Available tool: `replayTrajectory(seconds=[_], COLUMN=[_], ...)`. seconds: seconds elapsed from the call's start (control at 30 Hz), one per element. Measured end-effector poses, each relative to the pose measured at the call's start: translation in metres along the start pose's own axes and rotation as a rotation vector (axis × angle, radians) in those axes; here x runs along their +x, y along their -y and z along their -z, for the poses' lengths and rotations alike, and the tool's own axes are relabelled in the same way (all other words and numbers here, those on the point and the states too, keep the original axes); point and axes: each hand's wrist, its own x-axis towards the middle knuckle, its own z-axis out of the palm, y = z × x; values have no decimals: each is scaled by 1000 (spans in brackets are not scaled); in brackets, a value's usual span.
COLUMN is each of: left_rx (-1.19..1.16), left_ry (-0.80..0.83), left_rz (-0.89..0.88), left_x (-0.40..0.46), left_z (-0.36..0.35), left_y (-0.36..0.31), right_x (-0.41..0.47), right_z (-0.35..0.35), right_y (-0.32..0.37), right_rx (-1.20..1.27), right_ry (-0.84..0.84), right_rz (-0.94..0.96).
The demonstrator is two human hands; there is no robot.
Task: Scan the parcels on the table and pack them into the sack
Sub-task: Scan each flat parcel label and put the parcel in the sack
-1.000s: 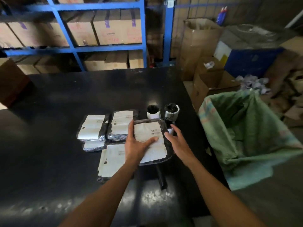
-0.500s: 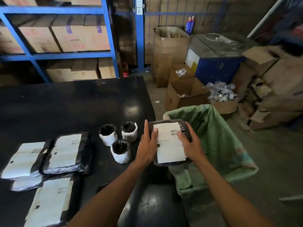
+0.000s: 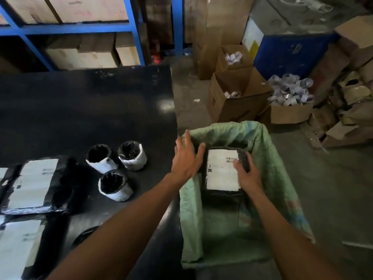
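Note:
A flat black parcel (image 3: 222, 174) with a white label hangs inside the mouth of the green sack (image 3: 268, 158), which stands open beside the table's right edge. My right hand (image 3: 245, 174) grips the parcel's right side, thumb on the label. My left hand (image 3: 186, 156) is off the parcel, fingers spread, at the sack's left rim. Flat black parcels with white labels (image 3: 34, 184) lie at the left of the black table (image 3: 101, 110). Three small round parcels (image 3: 115, 184) wrapped in white paper stand near the table's right edge.
Open cardboard boxes (image 3: 238, 98) with paper rolls stand on the floor behind the sack, next to a blue cabinet (image 3: 290, 53). Blue shelving (image 3: 80, 29) with cartons runs behind the table. More cartons pile at the far right.
The parcel went from the table, over its right edge, down into the sack's mouth. My left hand let go of it; my right hand still holds it. The view swung right.

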Motion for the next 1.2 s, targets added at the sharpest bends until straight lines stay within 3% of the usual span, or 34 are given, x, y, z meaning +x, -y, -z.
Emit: replayTrajectory(seconds=[0.33,0.6,0.83,1.0,1.2], left_rx=[142,149,215,206,179], left_ry=[-25,-6,-9,-16,-31], left_rz=[27,32,33,17,-6], left_x=[11,20,20,19,19], left_z=[-20,-17,-21,-22,-21], left_y=[17,33,28,29,31], right_x=[53,80,92,64,63], right_z=[-72,-109,-115,-123,-128], right_y=[-90,-130,-141,-138,-111], right_rx=[-121,-9,-423,-804,-949], right_ry=[189,238,282,366,496], right_rz=[-190,-218,-246,106,-17])
